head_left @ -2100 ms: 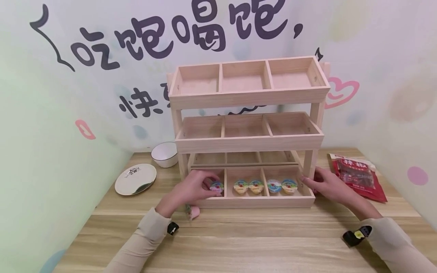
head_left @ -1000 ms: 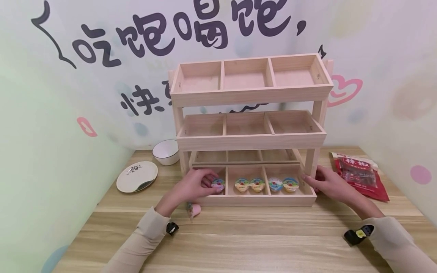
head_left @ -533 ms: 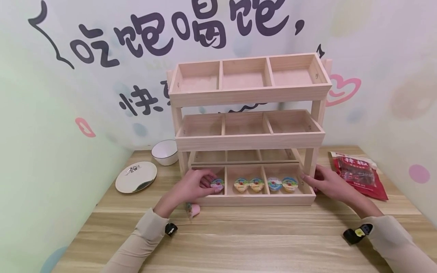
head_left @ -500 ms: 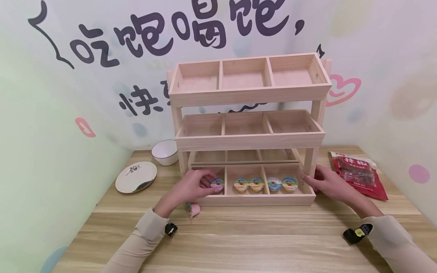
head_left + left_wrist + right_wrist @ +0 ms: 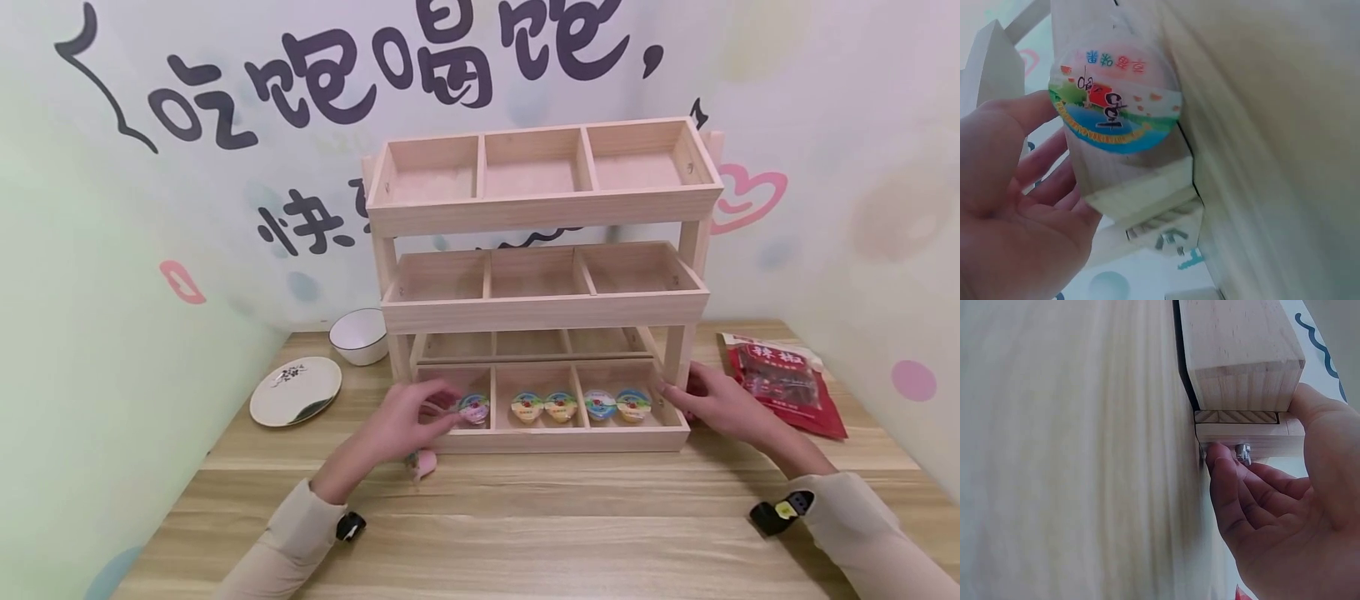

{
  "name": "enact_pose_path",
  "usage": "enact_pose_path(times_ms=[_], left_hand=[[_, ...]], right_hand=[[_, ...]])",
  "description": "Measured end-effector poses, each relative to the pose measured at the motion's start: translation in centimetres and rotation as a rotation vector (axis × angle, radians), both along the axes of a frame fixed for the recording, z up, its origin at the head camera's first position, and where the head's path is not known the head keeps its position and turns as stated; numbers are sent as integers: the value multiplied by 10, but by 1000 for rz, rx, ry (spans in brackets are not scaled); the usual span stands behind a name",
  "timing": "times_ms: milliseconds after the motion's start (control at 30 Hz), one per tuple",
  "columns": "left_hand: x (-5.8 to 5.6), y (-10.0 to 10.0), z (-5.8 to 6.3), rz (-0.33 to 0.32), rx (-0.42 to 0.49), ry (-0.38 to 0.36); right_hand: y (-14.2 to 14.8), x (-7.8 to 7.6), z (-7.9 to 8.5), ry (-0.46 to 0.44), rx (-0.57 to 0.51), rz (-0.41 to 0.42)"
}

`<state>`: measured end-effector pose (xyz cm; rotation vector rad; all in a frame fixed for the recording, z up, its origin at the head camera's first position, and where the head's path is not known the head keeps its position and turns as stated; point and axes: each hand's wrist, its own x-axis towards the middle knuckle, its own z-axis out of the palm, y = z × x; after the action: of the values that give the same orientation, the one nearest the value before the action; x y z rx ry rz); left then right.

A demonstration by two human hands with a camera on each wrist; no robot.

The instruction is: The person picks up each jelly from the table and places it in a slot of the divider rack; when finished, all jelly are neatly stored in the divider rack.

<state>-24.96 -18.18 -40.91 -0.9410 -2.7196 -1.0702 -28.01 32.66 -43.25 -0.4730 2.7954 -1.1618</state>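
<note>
A three-tier wooden rack (image 5: 540, 317) stands on the table. In its bottom tray sit small jelly cups: one purple-lidded cup (image 5: 474, 408) on the left, two yellow-lidded cups (image 5: 527, 407) in the middle, and a blue-lidded cup (image 5: 600, 405) beside another yellowish one (image 5: 633, 405) on the right. My left hand (image 5: 401, 421) hovers by the left compartment, fingers loose and holding nothing. Below it a pink jelly cup (image 5: 426, 463) lies on its side on the table; its printed lid (image 5: 1116, 94) fills part of the left wrist view. My right hand (image 5: 720, 407) grips the rack's lower right end, thumb and fingers (image 5: 1225, 478) around the wood.
A white bowl (image 5: 360, 337) and a plate (image 5: 296, 392) stand left of the rack. A red food packet (image 5: 783, 383) lies to its right. Behind is a wall with large printed characters; the wooden table (image 5: 540, 525) extends in front.
My left hand has let go of the purple-lidded jelly cup and drawn back to the left, leaving the cup in the left compartment. My right hand stays on the rack.
</note>
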Motion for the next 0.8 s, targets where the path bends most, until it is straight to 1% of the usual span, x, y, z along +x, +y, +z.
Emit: enact_pose_path(times_ms=[200,267,367,467,533,700,800], left_hand=[[18,-17,2,36,44,94],[24,-22,3,52,42,101],[33,-30,4,52,30,94],[40,-37,2,33,24,83],[43,-40,1,18,26,88],[47,-43,0,-13,40,112],[49,-43,0,-48,28,100]], right_hand=[[0,1,1,-5,-1,-1],[-1,1,1,-2,-3,-2],[-2,0,1,3,-3,-5],[-3,0,1,4,4,-12],[-3,0,2,3,8,-14],[-2,0,2,-1,12,-11],[-1,0,1,-5,10,-6]])
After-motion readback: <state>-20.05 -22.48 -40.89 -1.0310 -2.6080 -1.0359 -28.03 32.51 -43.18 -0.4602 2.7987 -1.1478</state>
